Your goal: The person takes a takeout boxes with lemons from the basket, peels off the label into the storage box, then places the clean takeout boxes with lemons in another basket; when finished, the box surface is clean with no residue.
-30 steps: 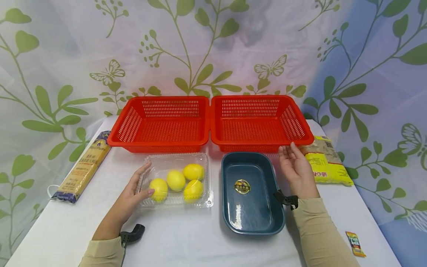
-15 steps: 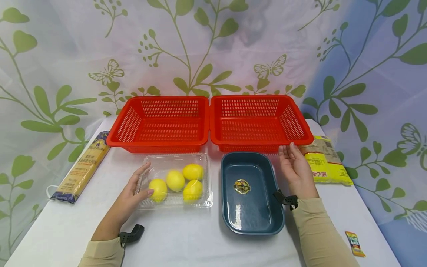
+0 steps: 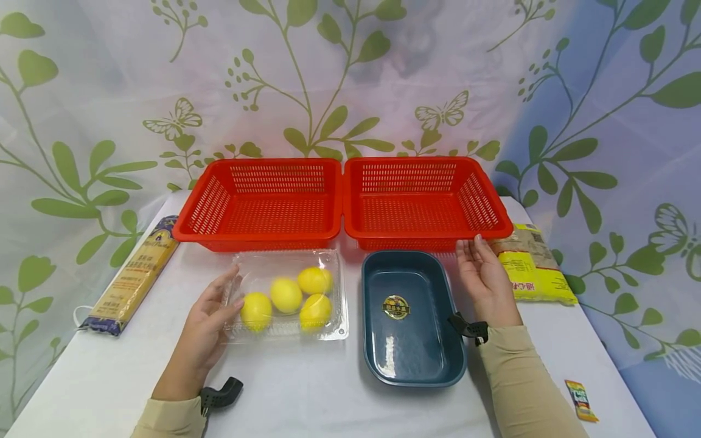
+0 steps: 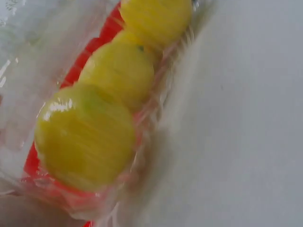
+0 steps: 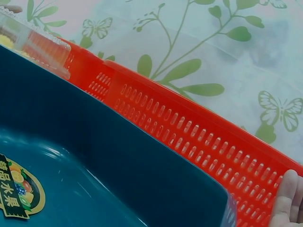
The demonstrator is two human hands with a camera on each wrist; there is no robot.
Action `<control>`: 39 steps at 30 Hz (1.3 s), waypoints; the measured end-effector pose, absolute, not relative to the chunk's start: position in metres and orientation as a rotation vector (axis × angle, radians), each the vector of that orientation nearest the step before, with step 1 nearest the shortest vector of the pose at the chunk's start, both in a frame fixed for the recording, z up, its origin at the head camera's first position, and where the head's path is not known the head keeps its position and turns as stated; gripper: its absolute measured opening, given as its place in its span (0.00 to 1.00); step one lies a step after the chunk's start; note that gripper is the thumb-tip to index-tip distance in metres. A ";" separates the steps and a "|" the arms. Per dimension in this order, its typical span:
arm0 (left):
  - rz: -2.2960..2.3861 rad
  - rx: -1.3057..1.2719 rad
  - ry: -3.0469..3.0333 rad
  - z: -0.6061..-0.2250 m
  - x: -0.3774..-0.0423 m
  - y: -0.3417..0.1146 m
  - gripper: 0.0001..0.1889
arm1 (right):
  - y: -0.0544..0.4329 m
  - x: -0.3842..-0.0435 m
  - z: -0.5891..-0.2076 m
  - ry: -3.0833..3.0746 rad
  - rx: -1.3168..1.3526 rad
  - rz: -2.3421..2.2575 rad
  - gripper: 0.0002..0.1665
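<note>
Several yellow lemons (image 3: 285, 295) lie inside a clear plastic box (image 3: 338, 331) in front of the left red basket. My left hand (image 3: 202, 322) grips the box's left end, thumb toward the near side. The left wrist view shows lemons (image 4: 85, 137) close up through the blurred plastic. My right hand (image 3: 487, 283) is palm up at the near right corner of the right red basket (image 3: 427, 234), its loosely bent fingers at the rim. In the right wrist view, a thumb (image 5: 286, 196) is seen against the basket wall. A dark blue tray (image 3: 413, 340) stands left of this hand.
The left red basket (image 3: 257, 238) adjoins the right one at the back. A pasta packet (image 3: 134, 277) lies far left. A yellow packet (image 3: 533, 267) lies right of my right hand, and a small colourful sachet (image 3: 582, 400) near the right edge. A patterned cloth (image 3: 350, 79) hangs behind.
My left hand has turned slightly and its thumb has shifted left and up along the plastic box's end. The box's left end seems slightly raised. The right hand keeps its place.
</note>
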State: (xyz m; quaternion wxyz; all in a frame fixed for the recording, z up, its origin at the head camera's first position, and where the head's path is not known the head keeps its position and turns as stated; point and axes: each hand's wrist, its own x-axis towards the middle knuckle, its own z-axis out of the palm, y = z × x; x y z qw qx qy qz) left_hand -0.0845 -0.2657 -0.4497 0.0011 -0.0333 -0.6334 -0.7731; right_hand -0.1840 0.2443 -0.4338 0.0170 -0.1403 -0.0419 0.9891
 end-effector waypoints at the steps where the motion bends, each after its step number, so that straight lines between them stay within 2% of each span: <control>1: -2.453 -0.081 -1.948 -0.449 -0.084 -0.265 0.33 | 0.245 -0.184 -0.434 -0.127 -0.436 3.076 0.39; 14: -2.639 0.157 -1.622 -0.433 -0.081 -0.258 0.33 | 0.245 -0.185 -0.435 -0.146 -0.423 3.076 0.44; 22: -2.782 0.199 -1.453 -0.416 -0.080 -0.259 0.31 | 0.245 -0.187 -0.436 -0.176 -0.435 3.049 0.46; 32: -2.806 0.320 -1.505 -0.371 -0.073 -0.246 0.30 | 0.243 -0.187 -0.435 -0.183 -0.427 3.051 0.46; 39: -2.880 0.107 -1.336 -0.337 -0.082 -0.247 0.29 | 0.243 -0.187 -0.435 -0.173 -0.441 3.050 0.44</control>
